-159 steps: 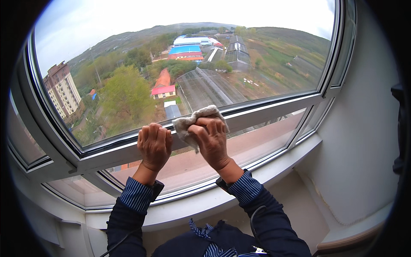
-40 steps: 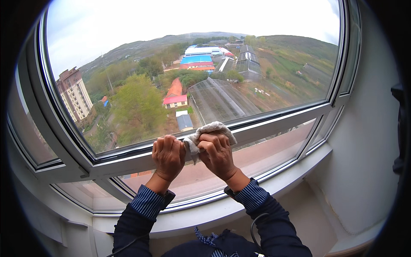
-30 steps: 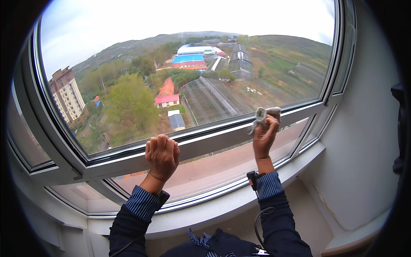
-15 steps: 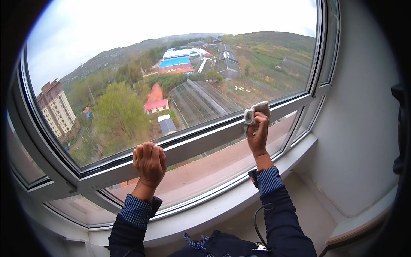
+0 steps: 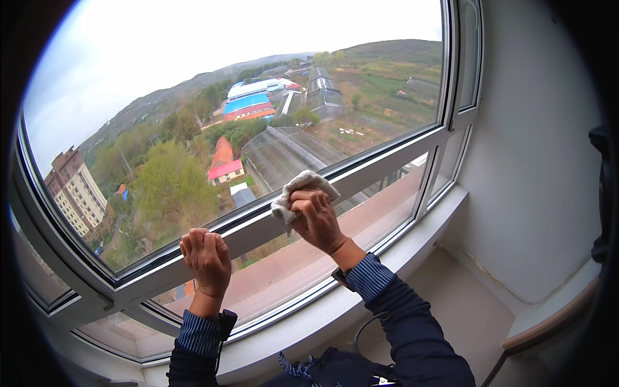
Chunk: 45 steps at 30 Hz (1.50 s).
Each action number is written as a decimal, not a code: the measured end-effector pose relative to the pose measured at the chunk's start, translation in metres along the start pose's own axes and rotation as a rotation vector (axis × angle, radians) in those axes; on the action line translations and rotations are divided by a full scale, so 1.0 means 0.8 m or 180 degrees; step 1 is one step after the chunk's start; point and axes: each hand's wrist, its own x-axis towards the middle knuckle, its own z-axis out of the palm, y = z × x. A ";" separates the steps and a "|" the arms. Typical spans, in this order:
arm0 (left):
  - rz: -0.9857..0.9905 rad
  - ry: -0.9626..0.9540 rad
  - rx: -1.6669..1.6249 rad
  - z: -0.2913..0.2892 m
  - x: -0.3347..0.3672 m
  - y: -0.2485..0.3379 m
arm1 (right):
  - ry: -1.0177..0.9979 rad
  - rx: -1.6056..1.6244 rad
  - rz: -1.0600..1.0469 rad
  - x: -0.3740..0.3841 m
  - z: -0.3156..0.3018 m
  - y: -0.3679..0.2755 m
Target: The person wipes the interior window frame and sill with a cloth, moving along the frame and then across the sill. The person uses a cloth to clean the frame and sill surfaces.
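Note:
A crumpled grey-white cloth (image 5: 314, 181) is gripped in my right hand (image 5: 317, 222), its folds pressed against the window's crossrail (image 5: 380, 168) near the middle. My left hand (image 5: 207, 263) is farther left on that rail, with its fingers curled over the top edge. The rail is pale grey, with a black gasket strip along the glass. Above it stands the large upper pane (image 5: 174, 135), and below is a lower pane (image 5: 380, 213) partly covered by my right hand and forearm. My left palm and thumb are mostly hidden from view.
A white sill (image 5: 438, 222) runs under the lower pane. At the right stands a pale wall (image 5: 529, 168), with a brown-edged ledge (image 5: 554, 316) low beside it. A black object (image 5: 601, 193) shows at the right rim. Outdoors, far below, are buildings, greenhouses and trees.
My right hand has slid left along the crossrail with the cloth, from near the rail's right end to its middle. My left hand keeps its hold. The view has shifted slightly.

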 end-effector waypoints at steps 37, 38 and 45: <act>0.0501 0.0148 -0.0579 0.132 0.088 0.165 | 0.0084 0.0172 0.0123 -0.028 -0.097 0.136; 0.0475 0.0122 -0.0552 0.133 0.088 0.164 | -0.0096 0.0035 0.0229 -0.031 -0.112 0.155; 0.0304 0.0131 -0.0568 0.135 0.083 0.170 | 0.0945 -0.0922 0.1369 -0.028 -0.218 0.282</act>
